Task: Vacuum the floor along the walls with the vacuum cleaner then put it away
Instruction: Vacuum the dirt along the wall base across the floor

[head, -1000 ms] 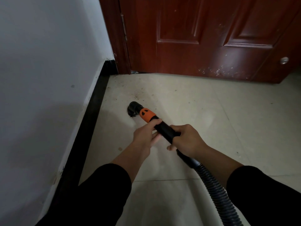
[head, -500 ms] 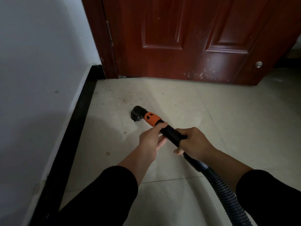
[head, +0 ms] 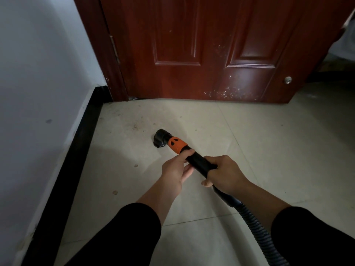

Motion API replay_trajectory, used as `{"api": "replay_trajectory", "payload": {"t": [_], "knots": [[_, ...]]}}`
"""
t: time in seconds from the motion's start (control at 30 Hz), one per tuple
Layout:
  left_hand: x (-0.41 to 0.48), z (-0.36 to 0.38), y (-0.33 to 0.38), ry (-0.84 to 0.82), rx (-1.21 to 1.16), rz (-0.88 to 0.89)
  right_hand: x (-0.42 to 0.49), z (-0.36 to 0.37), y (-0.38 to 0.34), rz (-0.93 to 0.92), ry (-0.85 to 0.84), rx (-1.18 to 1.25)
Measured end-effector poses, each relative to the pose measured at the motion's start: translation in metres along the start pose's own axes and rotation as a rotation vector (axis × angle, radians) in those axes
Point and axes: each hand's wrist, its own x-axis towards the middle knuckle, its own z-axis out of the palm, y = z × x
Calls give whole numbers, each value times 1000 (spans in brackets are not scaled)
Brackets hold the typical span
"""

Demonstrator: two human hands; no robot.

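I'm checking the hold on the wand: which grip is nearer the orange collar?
Left. The left grip holds the black tube right behind the orange collar; the right grip holds the tube farther back, toward the ribbed hose.

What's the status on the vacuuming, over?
Both grip the wand: left hand forward, right hand behind. Its nozzle sits on the floor, apart from the baseboard. Only dirt specks ahead, before the door.

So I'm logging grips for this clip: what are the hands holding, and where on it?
Both grip the vacuum wand: left hand just behind the orange collar, right hand further back, ahead of the ribbed hose.
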Motion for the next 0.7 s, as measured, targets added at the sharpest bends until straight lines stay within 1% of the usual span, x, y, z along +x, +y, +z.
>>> {"api": "replay_trajectory", "payload": {"t": [0.33,0.7], "knots": [[26,-1,1,1,26,43,17,10,7,-19,61,29],[37,13,-5,-17,13,30,22,7,20,-25,139,22]]}}
